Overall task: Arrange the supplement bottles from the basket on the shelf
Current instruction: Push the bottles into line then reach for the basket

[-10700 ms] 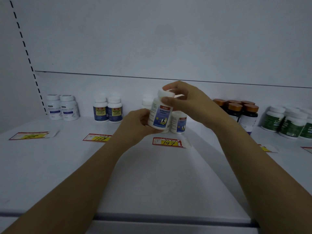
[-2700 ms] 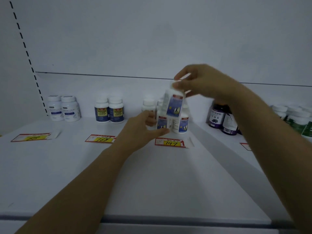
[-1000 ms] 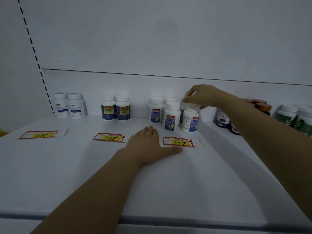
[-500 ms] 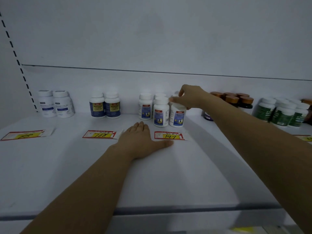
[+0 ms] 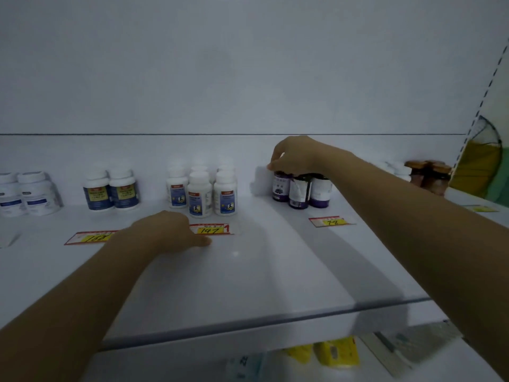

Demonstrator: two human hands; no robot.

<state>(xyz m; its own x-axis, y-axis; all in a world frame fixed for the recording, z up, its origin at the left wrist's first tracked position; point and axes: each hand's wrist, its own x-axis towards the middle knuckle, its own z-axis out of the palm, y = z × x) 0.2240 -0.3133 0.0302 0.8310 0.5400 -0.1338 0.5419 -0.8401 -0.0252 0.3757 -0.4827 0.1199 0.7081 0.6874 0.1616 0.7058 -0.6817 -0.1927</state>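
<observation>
Left grip (image 5: 170,230) is resting flat on shelf (image 5: 248,271), holding nothing; right grip (image 5: 297,158) is clutching leftmost dark bottle (image 5: 280,187) by its cap.

Reaches in from 7 o'clock with the left arm, laying the left hand (image 5: 168,230) palm-down near centre, thumb toward 3 o'clock. Stretches the right arm from 4 o'clock, right hand (image 5: 296,157) at 1 o'clock, fingers curled downward, grip hidden.
</observation>
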